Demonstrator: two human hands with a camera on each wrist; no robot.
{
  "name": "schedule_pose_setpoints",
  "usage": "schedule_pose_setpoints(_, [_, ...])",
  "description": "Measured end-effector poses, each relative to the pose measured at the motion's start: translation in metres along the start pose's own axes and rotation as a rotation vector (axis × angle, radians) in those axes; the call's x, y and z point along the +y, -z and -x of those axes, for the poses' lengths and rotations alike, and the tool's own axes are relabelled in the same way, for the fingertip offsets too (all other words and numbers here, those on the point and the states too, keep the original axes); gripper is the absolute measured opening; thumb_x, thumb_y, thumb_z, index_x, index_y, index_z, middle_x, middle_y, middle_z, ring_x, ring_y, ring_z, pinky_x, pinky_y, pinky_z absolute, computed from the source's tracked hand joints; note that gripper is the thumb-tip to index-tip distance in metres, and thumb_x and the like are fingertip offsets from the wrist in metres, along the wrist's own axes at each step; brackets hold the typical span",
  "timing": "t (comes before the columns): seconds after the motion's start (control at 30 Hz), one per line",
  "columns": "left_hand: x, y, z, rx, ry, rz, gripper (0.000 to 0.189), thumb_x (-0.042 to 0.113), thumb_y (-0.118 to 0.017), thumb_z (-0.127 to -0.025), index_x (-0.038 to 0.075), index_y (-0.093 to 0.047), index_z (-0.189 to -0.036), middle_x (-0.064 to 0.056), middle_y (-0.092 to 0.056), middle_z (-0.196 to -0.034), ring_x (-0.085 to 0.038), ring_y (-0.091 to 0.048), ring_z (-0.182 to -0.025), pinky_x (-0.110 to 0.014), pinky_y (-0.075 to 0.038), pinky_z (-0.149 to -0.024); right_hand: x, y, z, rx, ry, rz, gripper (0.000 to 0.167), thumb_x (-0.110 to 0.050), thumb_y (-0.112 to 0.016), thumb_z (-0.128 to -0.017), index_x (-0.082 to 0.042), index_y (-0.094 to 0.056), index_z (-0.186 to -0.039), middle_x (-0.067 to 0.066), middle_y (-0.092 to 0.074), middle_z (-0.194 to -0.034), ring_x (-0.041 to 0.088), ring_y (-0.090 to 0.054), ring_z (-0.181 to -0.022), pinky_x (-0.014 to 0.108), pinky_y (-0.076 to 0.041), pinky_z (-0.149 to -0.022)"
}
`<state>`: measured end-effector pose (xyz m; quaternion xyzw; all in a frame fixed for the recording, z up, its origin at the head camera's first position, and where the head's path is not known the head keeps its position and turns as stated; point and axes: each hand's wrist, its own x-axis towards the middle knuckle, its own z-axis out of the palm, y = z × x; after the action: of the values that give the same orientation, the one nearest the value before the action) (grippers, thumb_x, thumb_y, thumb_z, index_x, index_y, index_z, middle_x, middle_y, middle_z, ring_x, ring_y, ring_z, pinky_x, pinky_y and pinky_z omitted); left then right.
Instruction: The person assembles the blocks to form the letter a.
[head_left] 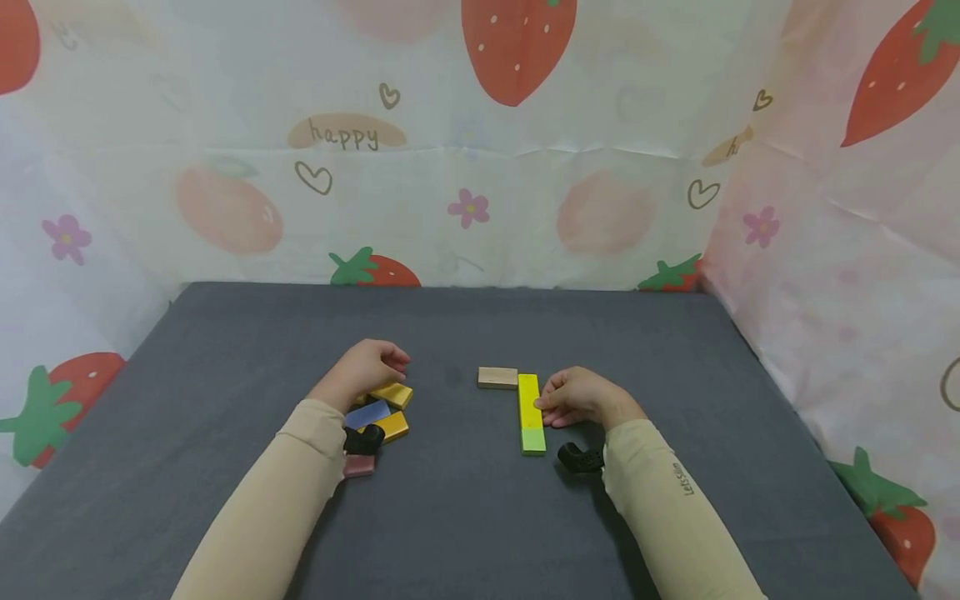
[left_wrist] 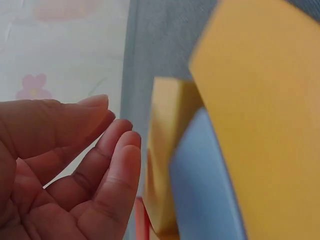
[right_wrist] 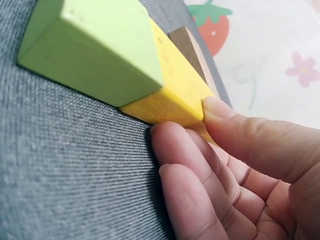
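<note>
My left hand (head_left: pixel 372 364) hovers just beyond a loose group of blocks, thumb and fingertips close together around nothing. That group has gold-yellow blocks (head_left: pixel 394 394), a blue block (head_left: pixel 367 414) and a pink block (head_left: pixel 359 465), partly covered by the wrist and sleeve. At the right, a yellow block (head_left: pixel 529 400) lies end to end with a green block (head_left: pixel 533 442), forming a straight row. A natural wood block (head_left: pixel 497 378) lies crosswise against the row's far left end. My right hand (head_left: pixel 587 396) touches the yellow block's right side, thumb (right_wrist: pixel 220 108) at its upper edge, fingertips low along the cloth.
Dark grey cloth (head_left: pixel 450 525) covers the table. Curtains printed with strawberries (head_left: pixel 517 50) stand behind it and along both sides. A black curved device (head_left: pixel 580 458) sits at the right wrist, and a similar one (head_left: pixel 365 439) at the left, over the blocks.
</note>
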<state>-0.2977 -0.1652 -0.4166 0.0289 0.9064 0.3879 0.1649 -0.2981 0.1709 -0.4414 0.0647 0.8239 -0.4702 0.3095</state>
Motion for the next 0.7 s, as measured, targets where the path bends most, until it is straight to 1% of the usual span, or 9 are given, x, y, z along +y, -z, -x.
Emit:
schedule_pose_setpoints(0.1, [-0.006,0.002,0.001,-0.012,0.012,-0.013,0.033,0.007,-0.061,-0.092,0.003,-0.063,-0.124,-0.015,-0.066,-0.119,-0.029,-0.059,-0.111,-0.041,-0.049,-0.096,0.0,0.0,0.0,0.003,-0.001,0.0,0.01,-0.014,-0.068,-0.091,-0.006,-0.064,-0.088,0.005,-0.067,-0.078,0.012,-0.064,-0.063,0.025,-0.056,-0.064])
schedule_pose_setpoints(0.17, [-0.009,0.005,0.001,-0.017,0.015,-0.035,0.032,0.007,-0.062,-0.091,0.004,-0.063,-0.123,-0.014,-0.066,-0.118,-0.028,-0.059,-0.109,-0.042,-0.049,-0.096,0.0,-0.001,0.001,0.005,0.0,0.0,0.009,-0.014,-0.068,-0.091,-0.006,-0.064,-0.088,0.005,-0.067,-0.078,0.012,-0.064,-0.063,0.025,-0.056,-0.064])
schedule_pose_setpoints(0.3, [-0.016,0.01,0.001,-0.019,0.029,-0.088,0.032,0.006,-0.063,-0.09,0.005,-0.065,-0.121,-0.013,-0.066,-0.116,-0.026,-0.059,-0.104,-0.041,-0.05,-0.092,0.001,0.0,0.001,0.0,0.008,0.0,0.01,-0.014,-0.068,-0.091,-0.006,-0.064,-0.087,0.005,-0.067,-0.077,0.012,-0.064,-0.062,0.025,-0.056,-0.064])
schedule_pose_setpoints(0.47, [-0.021,0.013,0.001,-0.032,0.046,-0.111,0.033,0.004,-0.064,-0.088,0.004,-0.066,-0.121,-0.015,-0.064,-0.118,-0.027,-0.057,-0.102,-0.038,-0.051,-0.088,0.002,0.001,0.0,-0.007,0.015,-0.006,0.01,-0.014,-0.068,-0.09,-0.006,-0.064,-0.086,0.004,-0.067,-0.076,0.012,-0.064,-0.062,0.025,-0.056,-0.063])
schedule_pose_setpoints(0.6, [-0.022,0.015,0.002,-0.049,0.027,-0.146,0.035,0.002,-0.064,-0.087,0.004,-0.067,-0.122,-0.016,-0.064,-0.119,-0.027,-0.057,-0.101,-0.039,-0.052,-0.089,0.001,0.001,0.001,-0.007,0.013,-0.007,0.01,-0.013,-0.069,-0.09,-0.006,-0.064,-0.086,0.005,-0.067,-0.077,0.012,-0.064,-0.063,0.025,-0.056,-0.064])
schedule_pose_setpoints(0.7, [-0.022,0.017,0.003,-0.068,-0.016,-0.194,0.036,0.003,-0.065,-0.087,0.004,-0.066,-0.123,-0.017,-0.064,-0.122,-0.027,-0.057,-0.103,-0.041,-0.052,-0.092,0.001,0.001,0.002,-0.01,0.015,-0.004,0.01,-0.014,-0.069,-0.09,-0.006,-0.064,-0.086,0.004,-0.067,-0.077,0.012,-0.064,-0.063,0.025,-0.056,-0.064])
